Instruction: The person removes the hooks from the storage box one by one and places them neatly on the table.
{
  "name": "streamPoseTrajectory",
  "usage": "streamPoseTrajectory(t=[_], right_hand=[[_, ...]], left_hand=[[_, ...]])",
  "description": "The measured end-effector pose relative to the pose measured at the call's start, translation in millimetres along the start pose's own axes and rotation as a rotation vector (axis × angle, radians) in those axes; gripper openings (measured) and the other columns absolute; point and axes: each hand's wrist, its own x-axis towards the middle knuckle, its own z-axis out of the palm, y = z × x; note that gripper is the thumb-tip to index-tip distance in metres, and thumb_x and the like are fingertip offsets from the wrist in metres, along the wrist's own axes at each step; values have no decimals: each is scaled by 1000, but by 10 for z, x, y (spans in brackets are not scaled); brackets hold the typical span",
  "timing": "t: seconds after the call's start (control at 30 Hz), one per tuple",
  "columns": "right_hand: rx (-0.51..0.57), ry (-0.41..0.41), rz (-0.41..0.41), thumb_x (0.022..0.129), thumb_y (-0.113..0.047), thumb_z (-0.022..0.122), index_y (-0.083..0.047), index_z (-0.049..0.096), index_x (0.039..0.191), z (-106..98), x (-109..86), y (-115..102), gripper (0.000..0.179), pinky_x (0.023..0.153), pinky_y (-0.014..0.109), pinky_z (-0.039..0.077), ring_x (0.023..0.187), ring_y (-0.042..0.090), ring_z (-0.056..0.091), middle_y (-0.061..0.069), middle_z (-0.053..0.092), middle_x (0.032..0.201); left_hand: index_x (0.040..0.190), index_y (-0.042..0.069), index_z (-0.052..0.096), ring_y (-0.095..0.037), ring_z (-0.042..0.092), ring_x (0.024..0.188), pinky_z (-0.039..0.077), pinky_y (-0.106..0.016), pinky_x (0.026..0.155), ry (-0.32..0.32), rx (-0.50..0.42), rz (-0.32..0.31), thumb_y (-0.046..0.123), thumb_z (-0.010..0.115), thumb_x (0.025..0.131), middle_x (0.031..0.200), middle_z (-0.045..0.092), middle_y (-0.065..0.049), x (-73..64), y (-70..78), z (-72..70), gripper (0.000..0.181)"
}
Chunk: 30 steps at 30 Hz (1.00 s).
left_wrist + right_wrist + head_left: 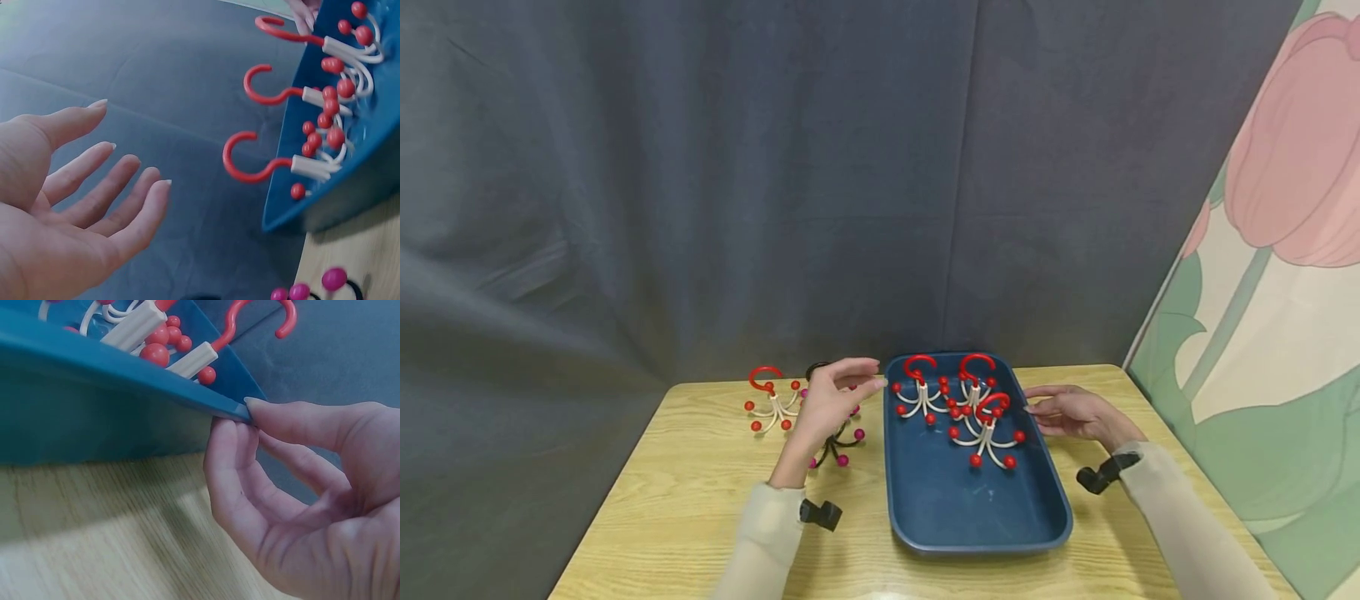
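My right hand [1075, 417] pinches the right rim of a dark blue tray [955, 521], thumb on top and fingers curled under it in the right wrist view. Three white claw hanger hooks [987, 437] with red hooks and red ball tips stand in its far half. My left hand [831, 404] hovers just left of the tray, holding nothing; its fingers spread loosely in the left wrist view. Beneath and behind that hand, black claw hanger hooks [833, 446] with magenta balls on the table are partly hidden. Farther left stands another white-and-red claw hanger hook [775, 408].
The wooden table [677, 500] ends at a dark grey curtain [820, 208] behind the tray. To the right rises a panel with a painted tulip [1292, 150]. Dark straps with small cameras [1105, 473] sit on both wrists.
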Motion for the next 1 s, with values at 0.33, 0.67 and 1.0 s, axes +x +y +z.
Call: streamPoseTrajectory(t=[0.33,0.67,1.0], right_hand=[[-2,-11,-3,104,-1,60,-6,62,137,-3,4,9,33,83,31,65,86,13,75,2,79,97],[3,-8,-3,104,-1,61,-3,60,140,-14,-1,4,37,83,31,66,85,14,76,2,79,96],[0,-14,1,104,-2,61,-3,58,144,-23,11,10,40,83,31,66,86,14,75,3,79,97]], left_hand=[[130,12,74,-28,71,119,60,-42,99,-60,-13,18,26,83,93,128,75,-10,161,24,333,41],[128,11,75,-27,73,113,61,-41,99,-110,-4,47,28,81,94,127,75,-13,306,16,693,38],[125,11,76,-16,75,102,62,-29,87,-130,-60,0,28,84,92,121,78,-8,371,-61,1014,38]])
